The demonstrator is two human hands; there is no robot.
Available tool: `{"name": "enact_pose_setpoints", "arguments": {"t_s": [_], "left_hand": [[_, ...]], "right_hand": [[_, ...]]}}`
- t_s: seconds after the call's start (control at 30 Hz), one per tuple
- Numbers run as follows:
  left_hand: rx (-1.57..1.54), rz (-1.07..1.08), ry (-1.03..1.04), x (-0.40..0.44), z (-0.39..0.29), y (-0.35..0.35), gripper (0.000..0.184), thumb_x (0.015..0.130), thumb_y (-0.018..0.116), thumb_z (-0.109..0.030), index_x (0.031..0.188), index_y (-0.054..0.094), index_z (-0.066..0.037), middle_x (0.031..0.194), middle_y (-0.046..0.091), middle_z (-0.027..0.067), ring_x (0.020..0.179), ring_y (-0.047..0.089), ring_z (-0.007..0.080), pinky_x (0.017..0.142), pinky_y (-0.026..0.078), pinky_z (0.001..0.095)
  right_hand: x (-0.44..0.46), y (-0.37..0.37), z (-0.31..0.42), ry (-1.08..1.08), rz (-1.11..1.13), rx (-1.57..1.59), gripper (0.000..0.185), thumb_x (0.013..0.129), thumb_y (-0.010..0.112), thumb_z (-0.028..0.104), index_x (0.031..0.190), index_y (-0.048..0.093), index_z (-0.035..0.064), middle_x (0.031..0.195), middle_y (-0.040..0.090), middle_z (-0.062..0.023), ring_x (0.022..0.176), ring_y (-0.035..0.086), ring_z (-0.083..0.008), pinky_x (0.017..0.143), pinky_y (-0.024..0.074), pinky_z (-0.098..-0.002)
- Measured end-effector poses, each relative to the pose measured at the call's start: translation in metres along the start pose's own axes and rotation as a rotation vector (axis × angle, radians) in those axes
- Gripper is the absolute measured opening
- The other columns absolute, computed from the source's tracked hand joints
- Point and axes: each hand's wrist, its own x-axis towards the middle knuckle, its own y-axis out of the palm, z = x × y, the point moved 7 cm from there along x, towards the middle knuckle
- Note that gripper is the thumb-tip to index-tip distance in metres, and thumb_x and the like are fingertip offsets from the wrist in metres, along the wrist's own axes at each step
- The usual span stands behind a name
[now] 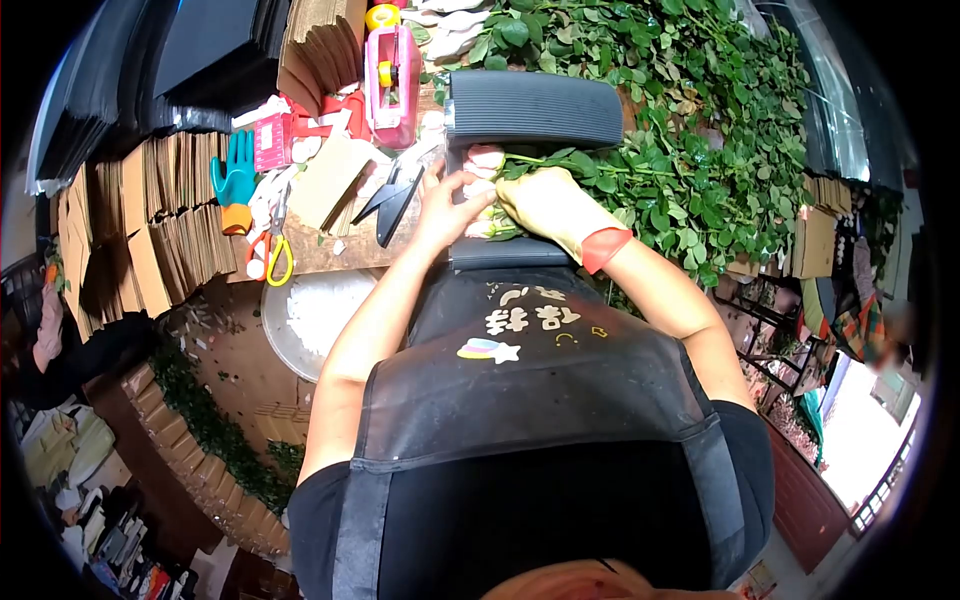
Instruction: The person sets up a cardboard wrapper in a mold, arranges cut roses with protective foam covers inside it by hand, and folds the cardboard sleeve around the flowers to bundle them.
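Note:
Pale pink roses (484, 158) lie in a black ribbed holder (535, 108), heads to the left and leafy stems to the right. My bare left hand (447, 212) is at the flower heads, thumb and fingers curled around a rose. Facing it, my right hand (548, 205), in a pale yellow glove with an orange cuff, is closed on rose stems just behind the heads. Its fingertips are partly hidden. The holder's lower ribbed side (510, 254) runs along the table edge, close to my apron.
A dark blade-shaped tool (390, 207), scissors (270, 250), a teal glove (234, 180) and a pink tape dispenser (392, 90) lie left. Cardboard stacks (150, 220) stand farther left. Leafy stems (700, 150) cover the right side. A white basin (312, 318) sits below the table.

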Motion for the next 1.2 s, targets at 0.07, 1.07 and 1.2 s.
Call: {"name": "enact_pose_setpoints", "arguments": {"t_s": [0.07,1.07,1.2], "left_hand": [[-0.009,-0.065,0.073,-0.002,-0.003,0.002,0.044,0.078,0.092,-0.040,0.108,0.076,-0.012,0.156,0.035,0.0341,0.150,0.031,0.0490,0.121,0.032,0.0558],[0.038,-0.218,0.023,0.010,-0.014,-0.004,0.050,0.077,0.094,-0.035,0.106,0.075,0.002,0.151,0.047,0.0353,0.144,0.049,0.0419,0.118,0.040,0.0451],[0.082,-0.191,-0.007,0.011,-0.020,-0.005,0.050,0.077,0.093,-0.034,0.107,0.076,0.002,0.150,0.049,0.0355,0.143,0.049,0.0429,0.118,0.041,0.0451]], "right_hand": [[-0.015,-0.016,0.001,0.079,-0.120,0.097,0.024,0.099,0.057,0.023,0.103,0.070,0.0034,0.080,0.074,-0.0204,0.077,0.076,-0.0375,0.071,0.0595,-0.0491],[0.000,-0.013,-0.022,0.033,-0.364,0.212,0.033,0.100,0.056,0.016,0.128,0.071,0.0086,0.120,0.074,-0.0167,0.108,0.072,-0.0358,0.095,0.0577,-0.0465],[0.009,-0.003,-0.018,0.057,-0.275,0.082,0.033,0.102,0.054,0.023,0.128,0.070,0.0097,0.114,0.075,-0.0137,0.105,0.073,-0.0332,0.090,0.0595,-0.0460]]}}
